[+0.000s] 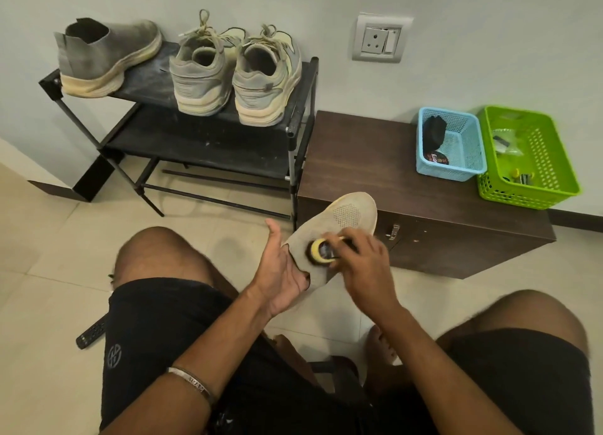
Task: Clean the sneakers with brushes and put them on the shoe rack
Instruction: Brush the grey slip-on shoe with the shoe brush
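Head view: your left hand point(280, 271) is tucked into the collar of a grey knit sneaker point(339, 225), thumb up, fingers hidden inside, so whether they curl I cannot tell; it props the shoe toe-up in front of your knees. Your right hand point(362, 264) curls round a small brush point(321, 250) w/ a yellow rim & dark body, pressed to the shoe's upper near the collar. Any writing on the brush is too blurred to read.

On the black shoe rack point(303, 108), top shelf, stand 3 shoes: 1 grey slip-on sneaker point(104, 55) at the left, lying sideways to you, & a laced grey pair point(235, 72) heels toward you, just beside each other.

Right of the rack, touching it, is a dark wood cabinet point(375, 160). On top sit a blue basket point(470, 160) holding a black item & a round tin w/ part of a label showing, "erry", & a green basket point(551, 180) touching it. A wall socket point(380, 39) is above. A black remote point(91, 333) lies on the floor tiles by your left thigh. Your left wrist wears a metal bangle point(191, 380) w/ engraving I can't read; your black shorts point(146, 336) carry a round logo
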